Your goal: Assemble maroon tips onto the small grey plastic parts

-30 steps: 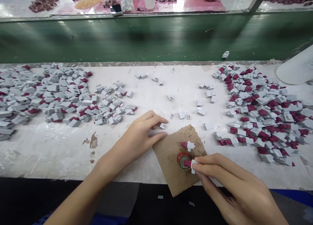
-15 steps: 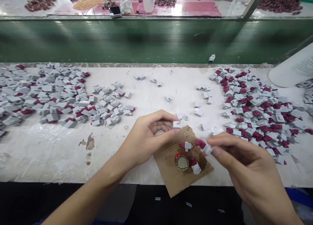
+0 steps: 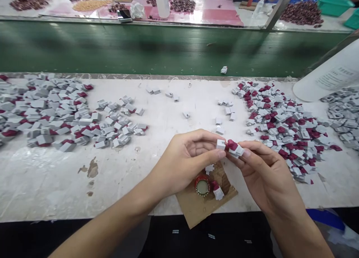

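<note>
Between thumb and forefinger, my left hand point(image 3: 193, 160) pinches a small light-grey plastic block point(image 3: 220, 144) with a notch facing right. My right hand point(image 3: 266, 172) grips a maroon-and-grey plastic piece point(image 3: 235, 148), its maroon end pointing at the block. The two parts are very close; whether they touch I cannot tell. Below them lies a piece of brown cardboard point(image 3: 193, 207). A red-rimmed bottle cap point(image 3: 202, 186) rests upturned on it, beside another maroon-and-grey piece point(image 3: 218, 190). A further grey piece point(image 3: 209, 169) is partly hidden by my left hand.
A pile of grey and maroon parts point(image 3: 56, 116) spreads on the left, another pile point(image 3: 286, 127) on the right. Loose grey blocks point(image 3: 227, 110) lie between. A white bottle point(image 3: 325, 71) stands at the right. Beyond runs a green conveyor belt point(image 3: 126, 48), with co-workers' hands past it.
My right hand has brought the maroon-and-grey piece up and left to the grey block. My left hand has moved right, off the cardboard's upper part. The view has shifted slightly.
</note>
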The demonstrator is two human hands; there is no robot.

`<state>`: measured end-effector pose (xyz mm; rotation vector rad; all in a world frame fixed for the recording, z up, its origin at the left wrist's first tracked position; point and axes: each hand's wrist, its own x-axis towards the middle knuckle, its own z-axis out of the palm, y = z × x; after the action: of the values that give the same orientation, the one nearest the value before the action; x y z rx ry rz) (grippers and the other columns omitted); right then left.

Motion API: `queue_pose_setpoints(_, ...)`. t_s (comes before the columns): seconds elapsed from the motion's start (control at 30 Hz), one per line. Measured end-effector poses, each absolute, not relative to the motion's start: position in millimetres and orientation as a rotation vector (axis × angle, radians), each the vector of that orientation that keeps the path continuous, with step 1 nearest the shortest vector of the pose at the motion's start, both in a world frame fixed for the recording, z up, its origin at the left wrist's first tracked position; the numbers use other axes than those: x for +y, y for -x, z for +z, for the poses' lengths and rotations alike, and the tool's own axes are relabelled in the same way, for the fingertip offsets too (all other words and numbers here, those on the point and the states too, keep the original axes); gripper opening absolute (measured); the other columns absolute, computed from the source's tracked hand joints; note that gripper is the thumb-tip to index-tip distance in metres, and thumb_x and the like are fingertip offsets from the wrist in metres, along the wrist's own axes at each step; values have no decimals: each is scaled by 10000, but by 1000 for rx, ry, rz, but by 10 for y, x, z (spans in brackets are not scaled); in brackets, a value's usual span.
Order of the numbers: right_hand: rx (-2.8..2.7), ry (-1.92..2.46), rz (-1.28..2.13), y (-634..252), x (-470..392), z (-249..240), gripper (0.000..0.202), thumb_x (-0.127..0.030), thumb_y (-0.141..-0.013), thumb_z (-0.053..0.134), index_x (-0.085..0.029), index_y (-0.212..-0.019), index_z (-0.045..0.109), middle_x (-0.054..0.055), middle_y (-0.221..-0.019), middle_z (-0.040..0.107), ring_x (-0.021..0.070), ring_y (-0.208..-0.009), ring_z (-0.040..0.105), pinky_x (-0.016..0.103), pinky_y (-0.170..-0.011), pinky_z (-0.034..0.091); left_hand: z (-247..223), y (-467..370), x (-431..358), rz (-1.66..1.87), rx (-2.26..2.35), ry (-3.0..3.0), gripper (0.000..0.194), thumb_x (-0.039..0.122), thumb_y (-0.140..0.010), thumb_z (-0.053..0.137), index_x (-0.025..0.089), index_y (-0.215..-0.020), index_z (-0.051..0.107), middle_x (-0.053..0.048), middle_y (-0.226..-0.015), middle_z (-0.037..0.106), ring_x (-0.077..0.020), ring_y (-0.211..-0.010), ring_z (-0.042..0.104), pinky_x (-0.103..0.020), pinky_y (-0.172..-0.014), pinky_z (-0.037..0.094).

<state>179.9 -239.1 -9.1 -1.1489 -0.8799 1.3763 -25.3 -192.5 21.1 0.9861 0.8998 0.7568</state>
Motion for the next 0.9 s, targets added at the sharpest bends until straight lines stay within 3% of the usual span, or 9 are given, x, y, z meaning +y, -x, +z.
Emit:
queue_pose_setpoints(0.3, -1066, 1181, 1322, -1843, -2378, -88, 77, -303, -1018, 868, -340, -1068, 912, 24, -1085, 883, 200, -1012, 837, 283, -906, 699, 188, 266, -1946, 740, 883, -990, 107, 105, -966, 832, 197, -1017, 854, -17, -952, 867, -153, -868, 820, -245, -817, 668)
queue_pose_setpoints(0.43, -1212, 1191, 1312, -1870, -2347, -29, 109, -267, -1047, 828, -316, -1100, 911, 43, -1063, 877, 197, -972, 844, 250, -828, 699, 208, 308, -1956, 742, 884, -1026, 83, 117, -954, 836, 193, -984, 850, -25, -929, 856, -156, -814, 792, -250, -737, 636)
queue_pose_setpoints(0.53, -1241, 1181, 1319, -1854, -2278, 45, 91, -268, -1043, 831, -305, -1058, 913, 38, -1017, 879, 183, -921, 853, 219, -791, 696, 247, 361, -1926, 724, 901, -1040, 48, 169, -953, 852, 181, -999, 849, -51, -933, 853, -192, -841, 795, -291, -755, 637)
queue_pose_setpoints(0.73, -1310, 1164, 1305, -1820, -2157, 218, 97, -238, -1003, 868, -318, -1015, 920, 27, -998, 882, 167, -893, 857, 169, -754, 683, 284, 440, -1847, 710, 875, -995, 164, 250, -918, 913, 163, -1040, 848, -81, -975, 857, -227, -889, 799, -325, -797, 638)
queue_pose_setpoints(0.9, -1356, 1215, 1319, -1816, -2184, 287, 78, -278, -1008, 864, -340, -994, 910, 16, -961, 866, 166, -849, 844, 176, -714, 676, 271, 456, -1876, 699, 833, -935, 131, 235, -932, 895, 170, -1037, 853, -75, -994, 842, -231, -922, 798, -339, -839, 650)
